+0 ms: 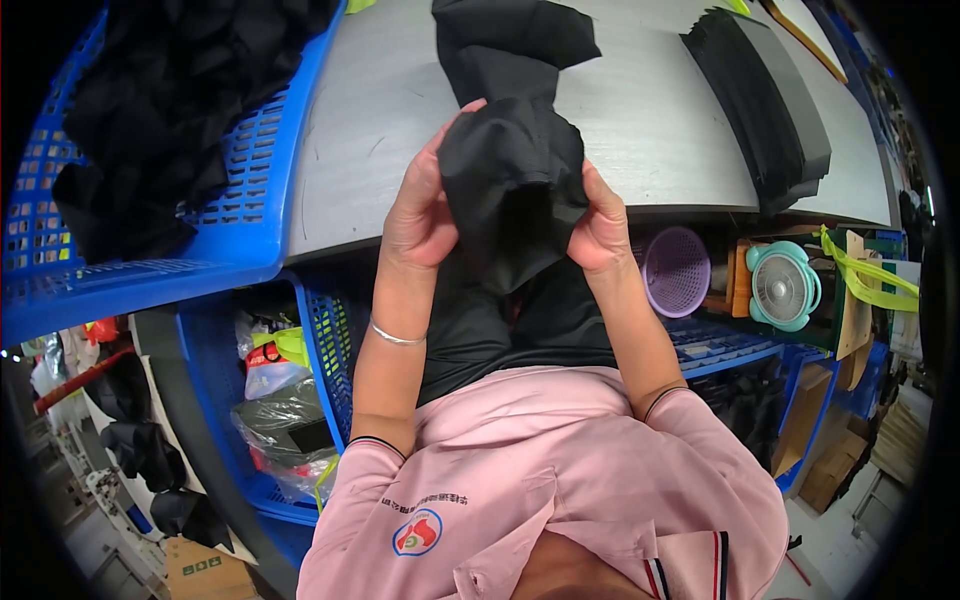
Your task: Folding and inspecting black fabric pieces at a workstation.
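Between my two hands I hold a black fabric piece (500, 150), sewn into a pouch-like shape, with its dark opening facing me. My left hand (425, 205) grips its left side, the fingers wrapped behind the cloth. On the opposite side my right hand (600, 220) pinches the edge, and its fingers are mostly hidden behind the fabric. More black cloth (510, 40) lies on the table just beyond and seems to run on from the held piece; whether they are joined I cannot tell.
A blue basket (285, 200) heaped with black fabric (180, 110) stands at the left. On the grey table (650, 130), a stack of black cut pieces (760, 110) lies to the right. Below the table's right edge are a purple basket (677, 272) and a small teal fan (783, 286).
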### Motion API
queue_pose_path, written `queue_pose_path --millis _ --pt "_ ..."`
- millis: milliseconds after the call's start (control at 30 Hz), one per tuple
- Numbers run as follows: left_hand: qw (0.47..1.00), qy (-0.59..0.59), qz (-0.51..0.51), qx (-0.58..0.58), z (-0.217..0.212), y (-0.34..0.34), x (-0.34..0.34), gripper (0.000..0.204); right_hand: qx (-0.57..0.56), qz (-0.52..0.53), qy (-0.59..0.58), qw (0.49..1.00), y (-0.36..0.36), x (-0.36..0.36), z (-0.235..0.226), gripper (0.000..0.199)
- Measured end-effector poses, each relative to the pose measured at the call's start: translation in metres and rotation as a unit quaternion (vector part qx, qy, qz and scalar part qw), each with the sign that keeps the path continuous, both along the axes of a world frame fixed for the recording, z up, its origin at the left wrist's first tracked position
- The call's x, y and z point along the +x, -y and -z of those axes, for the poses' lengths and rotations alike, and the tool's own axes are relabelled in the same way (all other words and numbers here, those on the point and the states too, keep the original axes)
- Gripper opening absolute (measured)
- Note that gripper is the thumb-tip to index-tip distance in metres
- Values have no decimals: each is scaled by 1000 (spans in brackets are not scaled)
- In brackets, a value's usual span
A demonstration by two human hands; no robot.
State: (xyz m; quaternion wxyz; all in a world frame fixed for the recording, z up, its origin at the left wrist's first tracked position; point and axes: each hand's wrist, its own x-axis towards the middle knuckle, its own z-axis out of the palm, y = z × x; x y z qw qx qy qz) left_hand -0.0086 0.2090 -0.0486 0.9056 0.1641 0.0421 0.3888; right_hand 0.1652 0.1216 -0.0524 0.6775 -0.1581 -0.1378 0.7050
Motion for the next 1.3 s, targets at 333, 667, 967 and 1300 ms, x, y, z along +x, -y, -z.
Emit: queue_pose_path --millis 333,667,967,1300 --pt "948 -273 20 160 -23 4 -22 62 -47 236 495 835 -16 7 -13 20" --pt "720 -518 -381 259 8 1 -32 18 -64 155 475 864 -3 -3 -23 27" --pt "822 -458 -188 283 -8 22 -34 22 0 222 609 762 -4 -13 -16 33" --pt "473 -587 -393 527 -43 23 -22 56 -71 253 602 754 -6 10 -26 33"
